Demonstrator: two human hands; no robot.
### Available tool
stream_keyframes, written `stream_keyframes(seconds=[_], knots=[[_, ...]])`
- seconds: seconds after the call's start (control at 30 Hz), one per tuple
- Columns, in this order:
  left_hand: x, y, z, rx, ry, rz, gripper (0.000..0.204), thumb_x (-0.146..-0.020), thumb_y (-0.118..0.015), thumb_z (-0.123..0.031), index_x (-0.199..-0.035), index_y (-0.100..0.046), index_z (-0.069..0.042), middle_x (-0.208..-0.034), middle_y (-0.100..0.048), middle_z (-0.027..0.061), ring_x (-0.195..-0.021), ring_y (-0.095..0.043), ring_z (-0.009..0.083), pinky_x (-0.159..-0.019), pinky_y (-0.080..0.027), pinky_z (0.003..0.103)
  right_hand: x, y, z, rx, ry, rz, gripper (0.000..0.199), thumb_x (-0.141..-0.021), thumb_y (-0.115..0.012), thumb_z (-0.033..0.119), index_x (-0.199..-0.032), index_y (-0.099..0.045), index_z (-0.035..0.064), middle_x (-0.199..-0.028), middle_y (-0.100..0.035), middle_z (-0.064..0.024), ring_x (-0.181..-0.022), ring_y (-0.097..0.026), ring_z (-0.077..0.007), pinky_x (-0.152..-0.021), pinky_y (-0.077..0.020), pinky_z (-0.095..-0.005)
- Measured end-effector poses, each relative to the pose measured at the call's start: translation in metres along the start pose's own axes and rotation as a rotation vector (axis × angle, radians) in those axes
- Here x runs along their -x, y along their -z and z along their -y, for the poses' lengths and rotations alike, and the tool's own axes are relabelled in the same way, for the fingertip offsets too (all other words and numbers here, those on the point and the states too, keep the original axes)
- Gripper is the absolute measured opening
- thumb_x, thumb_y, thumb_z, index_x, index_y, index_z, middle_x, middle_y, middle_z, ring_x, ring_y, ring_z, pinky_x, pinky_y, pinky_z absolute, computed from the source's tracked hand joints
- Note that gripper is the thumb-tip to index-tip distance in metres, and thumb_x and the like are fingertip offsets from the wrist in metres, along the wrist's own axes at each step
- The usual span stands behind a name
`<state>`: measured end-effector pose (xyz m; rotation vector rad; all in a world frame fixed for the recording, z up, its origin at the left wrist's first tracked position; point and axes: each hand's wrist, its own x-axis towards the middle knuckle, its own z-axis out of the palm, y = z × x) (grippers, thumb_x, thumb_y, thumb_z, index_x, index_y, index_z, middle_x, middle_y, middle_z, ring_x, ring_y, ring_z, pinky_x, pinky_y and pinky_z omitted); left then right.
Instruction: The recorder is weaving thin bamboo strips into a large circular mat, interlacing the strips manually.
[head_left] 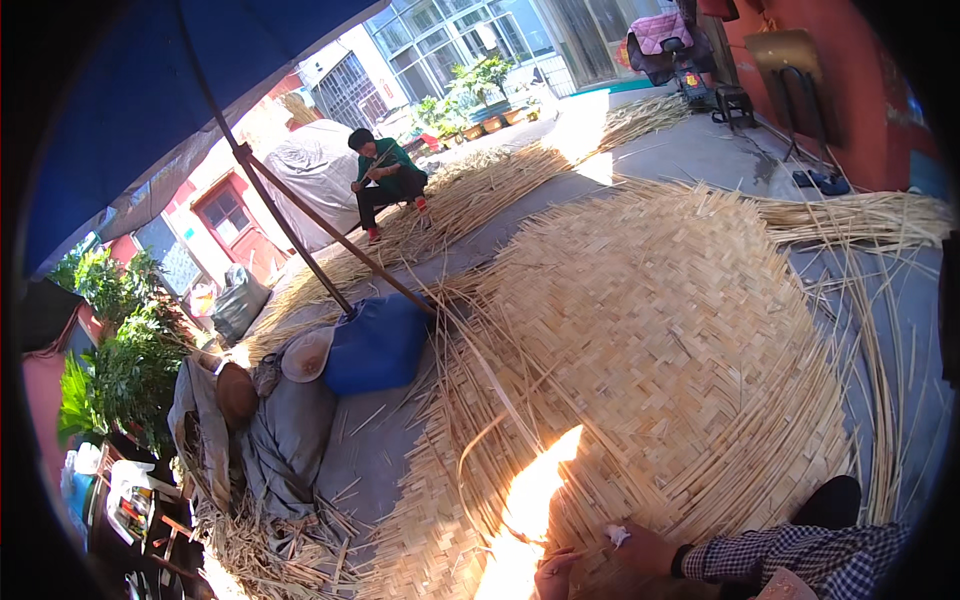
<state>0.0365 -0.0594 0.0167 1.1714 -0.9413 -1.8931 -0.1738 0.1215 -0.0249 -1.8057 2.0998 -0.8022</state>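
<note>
At the near edge, the right hand [640, 550], in a checked sleeve, presses on the woven mat [660, 330], its grip pinching a small white scrap [617, 536]. Just left, the left hand [553, 577] touches loose strips [480, 400]; its grip cannot be told, glare hiding it. The mat spreads across the ground from near to mid-scene. Left lie a blue bag [375, 345] and a straw hat [305, 355]. Far off, a person in green [385, 180] sits among strips.
</note>
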Motion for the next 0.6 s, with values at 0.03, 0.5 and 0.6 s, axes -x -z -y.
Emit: stream_keyframes(seconds=[0.03, 0.5, 0.6], knots=[[0.001, 0.014, -0.022, 0.051, -0.054, -0.029, 0.052, -0.096, -0.051, -0.007, -0.143, -0.037, 0.007, -0.131, -0.06, 0.0186, -0.116, -0.062, 0.0312, -0.109, -0.043, 0.047, 0.005, -0.001, 0.004, 0.02, -0.004, 0.071, 0.032, -0.096, -0.051, 0.021, -0.117, -0.064, 0.0011, -0.116, -0.065, -0.0194, -0.115, -0.058, -0.0351, -0.093, -0.0485, -0.0457], [0.041, 0.098, -0.154, 0.086, -0.174, -0.108, 0.029, -0.1, -0.059, -0.026, -0.117, -0.052, -0.003, -0.116, -0.062, 0.0134, -0.118, -0.057, 0.0256, -0.104, -0.045, 0.045, -0.023, 0.024, 0.03, 0.333, 0.077, 0.158, 0.011, -0.081, -0.06, 0.012, -0.088, -0.064, 0.005, -0.085, -0.068, -0.012, -0.089, -0.065, -0.033, -0.076, -0.0526, -0.0435], [0.006, 0.088, -0.132, 0.095, -0.121, 0.004, 0.046, -0.097, -0.064, -0.021, -0.133, -0.043, -0.002, -0.124, -0.06, 0.0142, -0.122, -0.057, 0.0256, -0.108, -0.044, 0.046, -0.058, 0.016, 0.056, -0.034, 0.192, 0.064, 0.046, -0.087, -0.059, 0.018, -0.132, -0.054, 0.0098, -0.123, -0.063, -0.0204, -0.11, -0.063, -0.0385, -0.092, -0.0519, -0.0463]])
